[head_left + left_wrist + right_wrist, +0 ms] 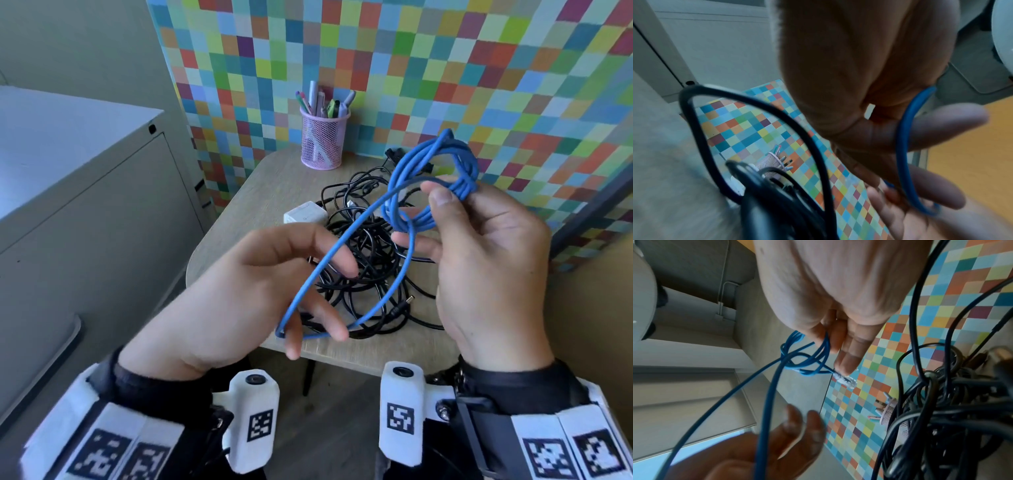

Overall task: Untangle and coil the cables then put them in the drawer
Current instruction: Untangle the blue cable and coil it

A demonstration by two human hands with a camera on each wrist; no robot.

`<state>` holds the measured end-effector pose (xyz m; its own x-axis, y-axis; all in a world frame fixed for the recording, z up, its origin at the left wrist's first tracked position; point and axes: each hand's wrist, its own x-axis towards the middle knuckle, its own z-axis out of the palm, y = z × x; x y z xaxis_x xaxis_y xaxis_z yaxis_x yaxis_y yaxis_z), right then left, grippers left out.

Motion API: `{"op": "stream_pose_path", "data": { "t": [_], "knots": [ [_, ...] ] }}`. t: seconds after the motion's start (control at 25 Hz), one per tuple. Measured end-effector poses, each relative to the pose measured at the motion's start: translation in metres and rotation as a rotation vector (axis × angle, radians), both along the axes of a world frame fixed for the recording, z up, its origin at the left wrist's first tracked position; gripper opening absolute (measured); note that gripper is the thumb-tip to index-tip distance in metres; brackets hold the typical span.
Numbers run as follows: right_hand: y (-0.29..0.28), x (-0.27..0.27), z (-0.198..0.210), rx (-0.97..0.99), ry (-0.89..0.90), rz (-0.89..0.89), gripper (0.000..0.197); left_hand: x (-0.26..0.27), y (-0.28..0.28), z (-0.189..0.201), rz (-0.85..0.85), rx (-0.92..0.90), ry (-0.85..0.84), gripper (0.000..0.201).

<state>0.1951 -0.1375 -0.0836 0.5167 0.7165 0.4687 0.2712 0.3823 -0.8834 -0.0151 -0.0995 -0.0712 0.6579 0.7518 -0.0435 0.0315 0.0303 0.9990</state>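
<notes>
Pinching the coiled blue cable, right hand fingers curl; left hand fingers spread inside its loop.

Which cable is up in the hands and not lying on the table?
The blue cable. The right hand holds its coiled loops and a long loop hangs over the left hand. The black cables lie tangled on the table.

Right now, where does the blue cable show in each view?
Head: blue cable upper right of centre, coils in the right hand, a loop over the left hand.
Left wrist: right side, across the fingers.
Right wrist: centre-left.
Shared landmark: pink pen cup.
</notes>
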Motion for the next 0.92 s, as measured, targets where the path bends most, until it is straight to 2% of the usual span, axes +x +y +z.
{"op": "stream_pose_path", "data": {
  "t": [0.04,0.12,0.2,0.36,0.44,0.6,0.68,0.84,0.92],
  "knots": [
    [-0.001,-0.005,0.001,0.020,-0.032,0.015,0.023,0.004,-0.002,0.000,0.010,-0.004,0.036,0.011],
    [-0.003,-0.013,0.001,0.044,-0.090,0.036,0.021,0.008,-0.006,0.001,-0.026,0.037,0.122,0.036],
    [-0.005,-0.020,0.001,0.045,-0.157,0.036,0.018,0.016,-0.010,0.002,-0.051,0.093,0.127,0.044],
    [-0.006,-0.029,0.000,0.056,-0.247,0.012,0.017,0.021,-0.013,-0.004,0.016,0.362,0.130,0.023],
    [-0.004,-0.023,-0.001,0.056,-0.245,-0.037,0.018,0.018,-0.012,-0.002,-0.005,0.412,0.138,0.028],
    [-0.003,-0.011,0.000,0.059,-0.185,-0.088,0.021,0.018,-0.015,0.008,0.069,0.303,0.106,0.041],
    [-0.005,-0.020,0.000,0.068,-0.198,-0.068,0.018,0.026,-0.018,0.005,0.083,0.323,0.133,0.044],
    [-0.006,-0.043,-0.006,0.070,-0.128,0.000,0.016,0.035,-0.020,0.000,0.246,0.295,0.019,0.029],
    [-0.007,-0.048,-0.008,0.071,-0.076,0.035,0.015,0.035,-0.020,-0.002,0.248,0.238,-0.055,0.026]
  ]
}}
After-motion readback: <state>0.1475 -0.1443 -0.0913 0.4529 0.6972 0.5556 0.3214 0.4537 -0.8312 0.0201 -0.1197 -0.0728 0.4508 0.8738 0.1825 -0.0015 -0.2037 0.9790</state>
